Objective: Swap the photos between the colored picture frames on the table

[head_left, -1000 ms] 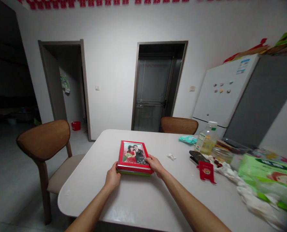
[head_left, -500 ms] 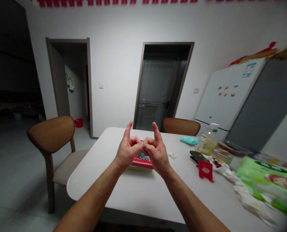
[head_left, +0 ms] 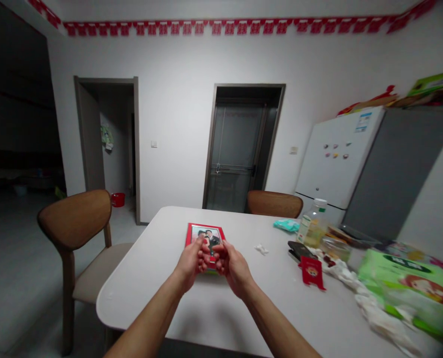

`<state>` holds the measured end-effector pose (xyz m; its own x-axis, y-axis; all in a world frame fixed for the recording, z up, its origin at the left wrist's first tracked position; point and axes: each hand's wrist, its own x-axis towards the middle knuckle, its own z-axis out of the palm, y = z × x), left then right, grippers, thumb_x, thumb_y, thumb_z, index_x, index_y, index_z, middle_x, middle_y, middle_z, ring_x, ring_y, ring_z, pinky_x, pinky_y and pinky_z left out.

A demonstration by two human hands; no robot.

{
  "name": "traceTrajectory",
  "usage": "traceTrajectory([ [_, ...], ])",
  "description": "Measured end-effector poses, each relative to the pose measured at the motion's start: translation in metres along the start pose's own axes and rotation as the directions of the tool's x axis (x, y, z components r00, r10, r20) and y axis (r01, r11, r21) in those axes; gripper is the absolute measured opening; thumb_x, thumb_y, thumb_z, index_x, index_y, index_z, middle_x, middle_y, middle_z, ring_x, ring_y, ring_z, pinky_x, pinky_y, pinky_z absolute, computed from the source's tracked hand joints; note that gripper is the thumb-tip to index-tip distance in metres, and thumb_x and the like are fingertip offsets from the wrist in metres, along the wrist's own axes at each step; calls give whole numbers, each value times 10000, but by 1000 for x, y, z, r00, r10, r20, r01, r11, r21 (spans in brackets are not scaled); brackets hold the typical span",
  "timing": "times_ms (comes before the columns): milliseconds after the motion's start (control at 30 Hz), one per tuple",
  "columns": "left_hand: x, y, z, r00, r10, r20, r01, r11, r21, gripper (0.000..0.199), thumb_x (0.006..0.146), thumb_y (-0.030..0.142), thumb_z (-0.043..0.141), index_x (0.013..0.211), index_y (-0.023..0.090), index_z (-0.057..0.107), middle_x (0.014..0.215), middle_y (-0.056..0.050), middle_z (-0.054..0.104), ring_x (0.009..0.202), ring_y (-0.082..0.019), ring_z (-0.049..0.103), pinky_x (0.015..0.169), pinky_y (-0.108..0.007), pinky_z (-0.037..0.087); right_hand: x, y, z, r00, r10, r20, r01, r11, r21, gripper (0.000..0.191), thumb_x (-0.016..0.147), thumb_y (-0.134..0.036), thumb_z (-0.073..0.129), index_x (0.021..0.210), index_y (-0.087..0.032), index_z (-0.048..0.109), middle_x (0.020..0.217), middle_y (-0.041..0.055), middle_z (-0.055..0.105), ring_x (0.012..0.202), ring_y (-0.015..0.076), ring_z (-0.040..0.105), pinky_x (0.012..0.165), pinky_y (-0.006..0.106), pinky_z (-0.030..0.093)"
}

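Two bare hands, the left hand (head_left: 191, 261) and right hand (head_left: 234, 266), hover close together over the near part of a red-framed couple photo (head_left: 207, 229) lying on a white worktop (head_left: 150, 298). Each grip is empty, fingers loosely curled. To the right are a crumpled tissue (head_left: 261, 249), a red card (head_left: 312, 272) and a bottle (head_left: 312, 223).

Left hand (head_left: 190, 262) and right hand (head_left: 237, 266) off the sides of the red picture frame (head_left: 189, 234), now over its near part. Raised index fingers from half a second ago now curled inward. View tilted up, more red banner (head_left: 186, 28) showing.
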<state>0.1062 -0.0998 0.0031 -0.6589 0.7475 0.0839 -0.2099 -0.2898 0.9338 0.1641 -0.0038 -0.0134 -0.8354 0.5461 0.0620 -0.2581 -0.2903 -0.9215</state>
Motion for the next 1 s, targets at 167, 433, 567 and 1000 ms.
traceTrajectory([
  [167,3,25,8,996,-49,71,50,999,-1,631,655,745,224,432,176,378,308,58,371,255,-32,267,323,-177,122,1,-31,15,994,-28,104,18,995,98,550,706,-604,355,374,-165,339,290,-66,305,248,30,231,291,164,156],
  [433,2,28,9,992,-60,111,60,998,3,654,669,745,167,399,182,362,275,57,342,235,-33,226,320,-189,88,1,-36,31,982,34,188,-41,999,33,596,680,-676,305,355,-176,287,266,-75,244,233,27,170,280,166,100],
  [567,3,22,4,992,-81,93,81,997,11,651,658,752,175,402,183,361,275,60,337,240,-35,222,326,-188,95,2,-29,30,976,59,210,-54,998,-26,589,674,-692,275,369,-188,273,279,-82,227,244,29,147,287,174,85],
  [1000,10,-72,-46,941,-213,-262,222,975,3,441,591,568,585,644,138,501,483,18,541,372,-72,471,377,-169,293,37,44,-31,886,-276,374,349,-135,-927,304,602,-262,602,897,-192,577,899,70,567,862,207,476,709,304,346],
])
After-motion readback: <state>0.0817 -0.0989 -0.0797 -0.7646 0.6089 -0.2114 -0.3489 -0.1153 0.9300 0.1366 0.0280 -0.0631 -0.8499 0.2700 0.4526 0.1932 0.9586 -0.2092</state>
